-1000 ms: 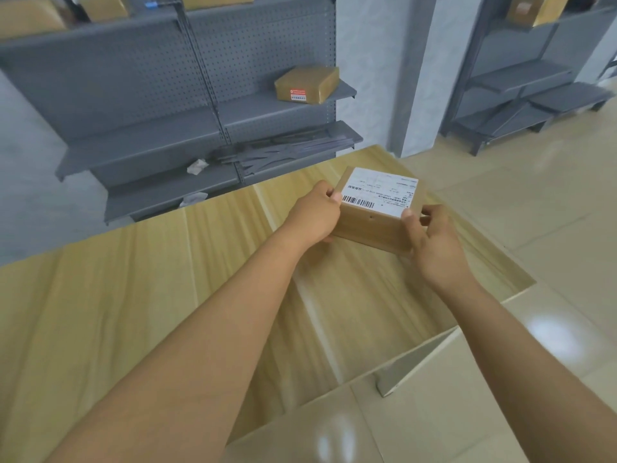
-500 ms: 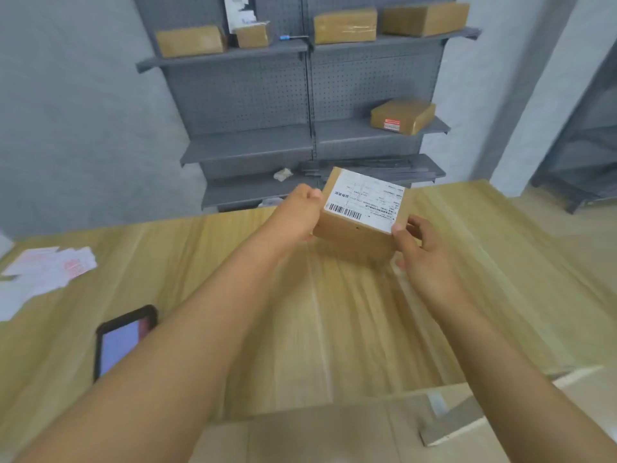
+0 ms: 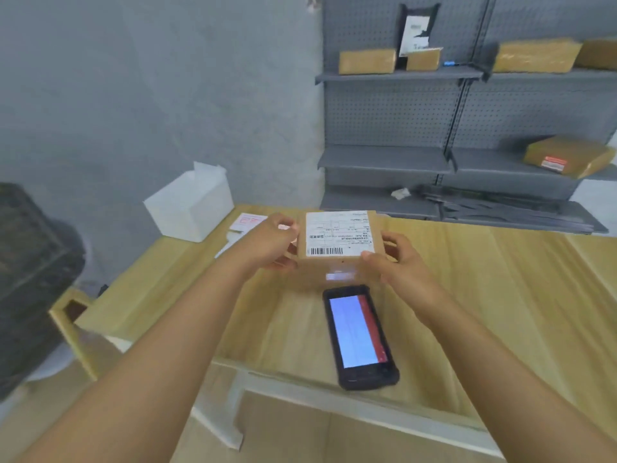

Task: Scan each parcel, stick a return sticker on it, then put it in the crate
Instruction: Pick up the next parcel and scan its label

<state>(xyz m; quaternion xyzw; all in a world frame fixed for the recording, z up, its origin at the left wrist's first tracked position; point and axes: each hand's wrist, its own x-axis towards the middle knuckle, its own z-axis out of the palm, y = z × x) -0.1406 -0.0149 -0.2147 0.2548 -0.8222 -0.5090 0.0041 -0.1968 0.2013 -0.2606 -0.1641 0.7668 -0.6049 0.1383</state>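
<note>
Both hands are carrying the parcel over the wooden table: the left hand is gripping its left side, the right hand is clasping its right side, label and barcode facing up. Half a second ago the scanner was lying far off to the left; now the box is hovering just beyond its top end, screen glowing. That suggests scanning is coming next. The return stickers are lying further left beside a white box, still unused.
</note>
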